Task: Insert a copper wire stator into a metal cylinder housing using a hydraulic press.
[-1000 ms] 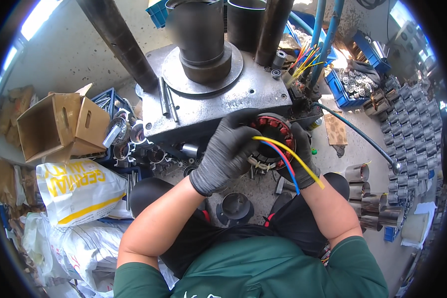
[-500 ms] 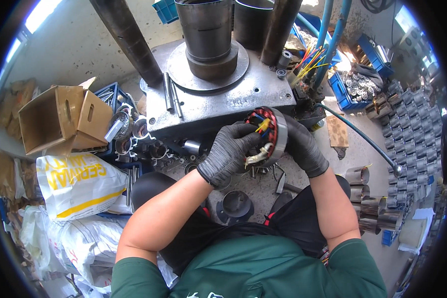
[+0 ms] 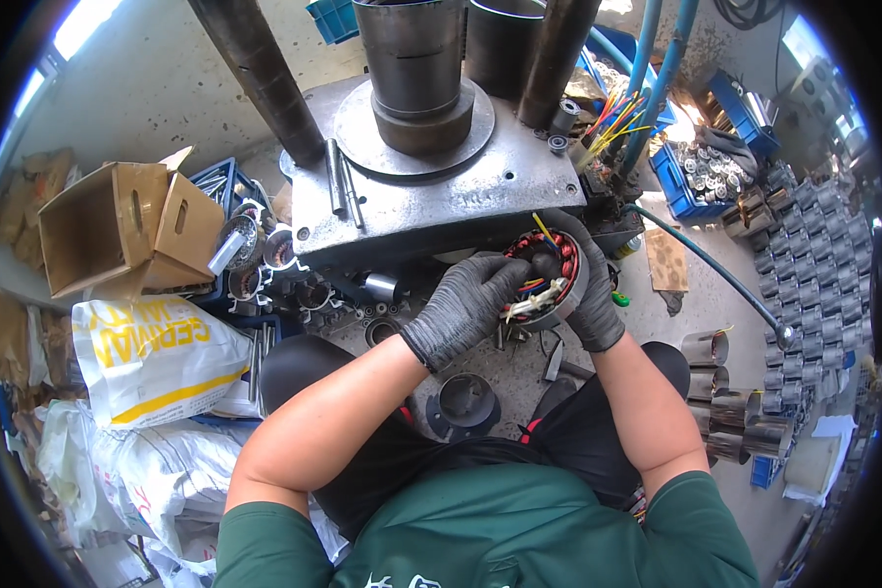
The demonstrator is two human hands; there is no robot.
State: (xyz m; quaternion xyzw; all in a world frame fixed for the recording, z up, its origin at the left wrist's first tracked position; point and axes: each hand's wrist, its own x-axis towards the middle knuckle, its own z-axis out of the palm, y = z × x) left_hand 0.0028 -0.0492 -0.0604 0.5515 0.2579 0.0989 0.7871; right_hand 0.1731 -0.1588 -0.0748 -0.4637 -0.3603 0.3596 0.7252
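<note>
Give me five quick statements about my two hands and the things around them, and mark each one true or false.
1. The left hand and right hand are both gloved. True.
2. The left hand holds a screwdriver. False: it is at the wound ring.
3. The right hand is against the wound ring's outer side. True.
4. Two metal rods lie on the metal base. True.
5. The cardboard box stands right of the metal base. False: it stands left.
</note>
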